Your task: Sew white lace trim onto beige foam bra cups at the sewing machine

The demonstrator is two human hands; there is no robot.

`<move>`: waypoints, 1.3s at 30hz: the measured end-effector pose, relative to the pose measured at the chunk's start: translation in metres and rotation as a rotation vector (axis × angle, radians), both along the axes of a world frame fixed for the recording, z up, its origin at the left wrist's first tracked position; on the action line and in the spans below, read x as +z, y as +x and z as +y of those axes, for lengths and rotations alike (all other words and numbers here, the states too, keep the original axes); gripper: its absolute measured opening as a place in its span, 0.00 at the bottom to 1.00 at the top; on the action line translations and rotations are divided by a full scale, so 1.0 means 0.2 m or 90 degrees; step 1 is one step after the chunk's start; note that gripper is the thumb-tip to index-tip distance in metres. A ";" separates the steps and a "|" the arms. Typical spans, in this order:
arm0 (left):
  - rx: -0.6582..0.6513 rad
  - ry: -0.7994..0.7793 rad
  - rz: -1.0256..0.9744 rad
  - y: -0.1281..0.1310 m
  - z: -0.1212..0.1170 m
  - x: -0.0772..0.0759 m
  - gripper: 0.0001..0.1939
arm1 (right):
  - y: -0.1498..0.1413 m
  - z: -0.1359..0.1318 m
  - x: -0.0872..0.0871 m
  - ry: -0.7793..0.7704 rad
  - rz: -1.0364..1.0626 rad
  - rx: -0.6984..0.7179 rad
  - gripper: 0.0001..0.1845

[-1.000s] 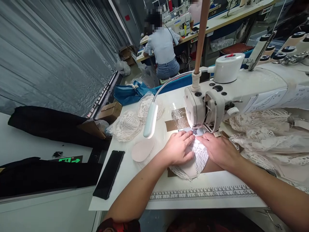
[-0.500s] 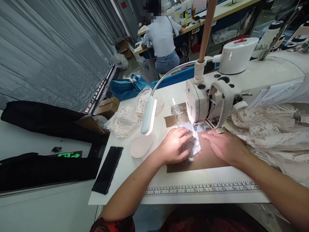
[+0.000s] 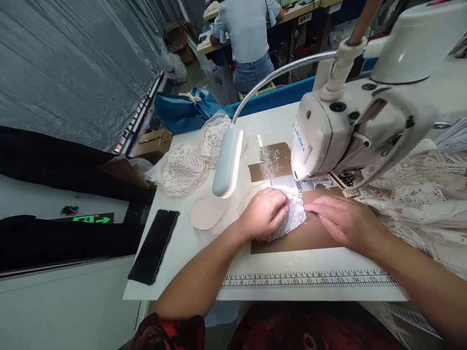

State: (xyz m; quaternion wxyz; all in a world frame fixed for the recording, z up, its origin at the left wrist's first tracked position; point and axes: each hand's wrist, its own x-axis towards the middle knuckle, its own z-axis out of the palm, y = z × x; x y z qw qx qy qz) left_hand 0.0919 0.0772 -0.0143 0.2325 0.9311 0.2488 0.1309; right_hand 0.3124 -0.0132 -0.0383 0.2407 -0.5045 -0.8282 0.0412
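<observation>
Left fingers (image 3: 278,198) hold white lace (image 3: 295,210) at the sewing machine (image 3: 315,133).

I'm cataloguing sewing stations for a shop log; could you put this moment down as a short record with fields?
Left hand: curled, resting on a white lace piece
Right hand: fingertips at that piece's right edge
Under the lace: brown sheet
Beyond the hands: white sewing machine
Lamp: lit, left of the machine
Table's left side: black phone, beige oval pad
Right side: heaped lace fabric
Near edge: ruler strip

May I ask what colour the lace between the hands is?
The lace looks white; the head view shows it best.
</observation>
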 end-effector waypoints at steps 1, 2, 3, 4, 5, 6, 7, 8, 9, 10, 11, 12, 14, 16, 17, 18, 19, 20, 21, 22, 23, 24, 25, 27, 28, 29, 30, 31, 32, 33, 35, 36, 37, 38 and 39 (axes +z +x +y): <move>0.004 -0.010 -0.004 0.00 0.00 0.00 0.10 | 0.00 0.00 0.01 -0.008 -0.016 0.025 0.16; 0.008 -0.017 -0.004 0.00 0.00 0.00 0.10 | -0.01 -0.01 0.01 -0.017 -0.039 0.052 0.16; 0.010 -0.017 -0.002 -0.01 0.00 0.00 0.10 | -0.01 -0.01 0.02 -0.028 -0.064 0.075 0.15; 0.005 -0.012 0.001 -0.01 0.00 -0.01 0.10 | -0.01 -0.01 0.02 -0.038 -0.084 0.091 0.15; -0.008 -0.001 0.007 -0.02 0.00 -0.01 0.10 | 0.00 -0.01 0.03 -0.046 -0.098 0.102 0.16; -0.029 0.017 0.015 -0.02 0.00 -0.02 0.10 | 0.00 -0.02 0.03 -0.054 -0.107 0.108 0.16; -0.055 0.041 0.024 -0.02 -0.01 -0.02 0.10 | 0.00 -0.02 0.03 -0.061 -0.115 0.111 0.17; -0.082 0.067 0.036 -0.03 -0.01 -0.03 0.12 | 0.00 -0.03 0.04 -0.067 -0.122 0.113 0.18; -0.107 0.093 0.049 -0.03 -0.02 -0.03 0.13 | 0.00 -0.03 0.04 -0.071 -0.130 0.112 0.18; -0.127 0.117 0.063 -0.03 -0.02 -0.04 0.14 | 0.01 -0.03 0.04 -0.072 -0.136 0.111 0.18; -0.142 0.135 0.076 -0.03 -0.03 -0.04 0.14 | 0.01 -0.03 0.05 -0.069 -0.140 0.112 0.18; -0.152 0.147 0.087 -0.04 -0.03 -0.05 0.15 | 0.01 -0.03 0.05 -0.065 -0.141 0.116 0.17; -0.161 0.160 0.103 -0.04 -0.04 -0.05 0.17 | 0.01 -0.03 0.05 -0.055 -0.138 0.121 0.17; -0.166 0.170 0.112 -0.04 -0.04 -0.05 0.18 | 0.01 -0.04 0.05 -0.048 -0.133 0.123 0.17; -0.168 0.176 0.116 -0.04 -0.05 -0.05 0.19 | 0.02 -0.04 0.06 -0.046 -0.131 0.122 0.17; -0.169 0.183 0.120 -0.03 -0.05 -0.04 0.19 | 0.02 -0.04 0.06 -0.044 -0.129 0.120 0.16; -0.169 0.188 0.123 -0.03 -0.05 -0.04 0.19 | 0.02 -0.04 0.06 -0.042 -0.126 0.120 0.16; -0.167 0.193 0.125 -0.03 -0.06 -0.04 0.18 | 0.02 -0.04 0.06 -0.041 -0.124 0.119 0.16; -0.164 0.196 0.126 -0.03 -0.06 -0.04 0.18 | 0.01 -0.04 0.06 -0.040 -0.121 0.118 0.16; -0.161 0.200 0.125 -0.03 -0.06 -0.04 0.18 | 0.01 -0.04 0.06 -0.041 -0.116 0.117 0.16; -0.159 0.203 0.124 -0.03 -0.06 -0.04 0.18 | 0.01 -0.04 0.07 -0.042 -0.109 0.115 0.16; -0.158 0.205 0.122 -0.03 -0.06 -0.04 0.18 | 0.01 -0.04 0.07 -0.044 -0.100 0.112 0.16; -0.158 0.206 0.122 -0.03 -0.07 -0.04 0.18 | 0.01 -0.04 0.07 -0.045 -0.087 0.107 0.15; -0.159 0.205 0.119 -0.03 -0.07 -0.05 0.17 | 0.01 -0.04 0.08 -0.050 -0.058 0.085 0.15; -0.159 0.203 0.117 -0.02 -0.07 -0.05 0.17 | 0.01 -0.04 0.08 -0.050 -0.044 0.072 0.15; -0.158 0.200 0.114 -0.02 -0.07 -0.05 0.17 | 0.01 -0.04 0.08 -0.051 -0.036 0.064 0.16; -0.156 0.197 0.108 -0.02 -0.06 -0.05 0.17 | 0.01 -0.04 0.07 -0.051 -0.037 0.060 0.16; -0.155 0.194 0.099 -0.02 -0.06 -0.05 0.17 | 0.01 -0.04 0.07 -0.049 -0.048 0.061 0.17; -0.155 0.190 0.089 -0.02 -0.06 -0.05 0.16 | 0.00 -0.04 0.06 -0.047 -0.067 0.065 0.17; -0.156 0.185 0.078 -0.02 -0.06 -0.04 0.16 | 0.00 -0.04 0.06 -0.046 -0.087 0.069 0.17; -0.156 0.177 0.066 -0.02 -0.06 -0.03 0.16 | -0.01 -0.04 0.04 -0.042 -0.118 0.072 0.17; -0.153 0.175 0.069 -0.02 -0.07 -0.03 0.17 | -0.01 -0.04 0.04 -0.040 -0.126 0.072 0.17; -0.146 0.174 0.080 -0.02 -0.07 -0.03 0.18 | -0.01 -0.05 0.03 -0.038 -0.128 0.072 0.16; -0.138 0.176 0.095 -0.01 -0.07 -0.02 0.19 | -0.01 -0.05 0.02 -0.036 -0.127 0.073 0.16; -0.128 0.182 0.111 -0.01 -0.07 -0.02 0.20 | -0.01 -0.05 0.02 -0.033 -0.125 0.072 0.16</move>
